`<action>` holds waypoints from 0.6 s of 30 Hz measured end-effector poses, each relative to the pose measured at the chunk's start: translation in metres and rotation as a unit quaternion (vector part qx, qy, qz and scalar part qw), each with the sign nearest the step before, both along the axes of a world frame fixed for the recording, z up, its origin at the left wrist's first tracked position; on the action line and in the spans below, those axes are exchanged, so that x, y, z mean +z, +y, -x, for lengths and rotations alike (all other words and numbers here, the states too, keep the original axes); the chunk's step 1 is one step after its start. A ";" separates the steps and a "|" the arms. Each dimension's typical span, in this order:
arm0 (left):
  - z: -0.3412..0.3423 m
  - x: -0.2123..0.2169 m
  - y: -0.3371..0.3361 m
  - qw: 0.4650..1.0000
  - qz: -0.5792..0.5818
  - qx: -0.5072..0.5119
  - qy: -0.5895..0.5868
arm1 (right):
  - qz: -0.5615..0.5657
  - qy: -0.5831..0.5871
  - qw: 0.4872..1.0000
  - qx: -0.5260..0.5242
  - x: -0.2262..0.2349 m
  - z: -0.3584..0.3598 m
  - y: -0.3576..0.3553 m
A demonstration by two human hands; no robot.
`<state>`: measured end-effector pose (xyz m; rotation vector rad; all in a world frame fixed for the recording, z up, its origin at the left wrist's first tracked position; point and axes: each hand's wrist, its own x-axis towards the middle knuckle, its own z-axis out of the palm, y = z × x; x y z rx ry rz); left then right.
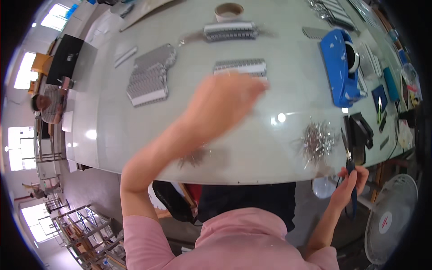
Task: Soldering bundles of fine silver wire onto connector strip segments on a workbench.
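My left hand (229, 96), smeared by motion, is held over the middle of the table, just in front of a small stack of grey and white strips (240, 66). Whether its fingers hold anything cannot be made out. At the right front edge, my right hand (350, 184) is closed round the dark handles of a pair of scissors (348, 153), whose blades point away from me. Left of the blades lies a tuft of silver tinsel strands (317, 141). A second tinsel tuft (194, 156) is partly covered by my left forearm.
A blue tape dispenser (333, 67) and a black device (360, 135) stand on the right. Overlapping grey strips (150, 76) lie to the left. Farther back are a bundle of strips (230, 31) and a tape roll (228, 11). A fan (391, 220) stands by the right edge.
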<state>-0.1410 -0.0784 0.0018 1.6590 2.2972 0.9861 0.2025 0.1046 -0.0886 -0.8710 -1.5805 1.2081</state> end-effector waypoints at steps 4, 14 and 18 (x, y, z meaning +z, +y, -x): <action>0.116 -0.020 0.045 0.953 -0.059 0.103 0.277 | 0.036 0.010 0.999 -0.003 -0.003 0.020 -0.007; 0.147 -0.072 0.058 0.909 -0.062 0.111 0.396 | 0.056 0.002 0.998 -0.004 -0.001 0.037 -0.001; 0.067 -0.063 0.013 0.983 0.031 0.036 0.176 | 0.051 0.014 0.999 0.008 -0.003 0.033 -0.005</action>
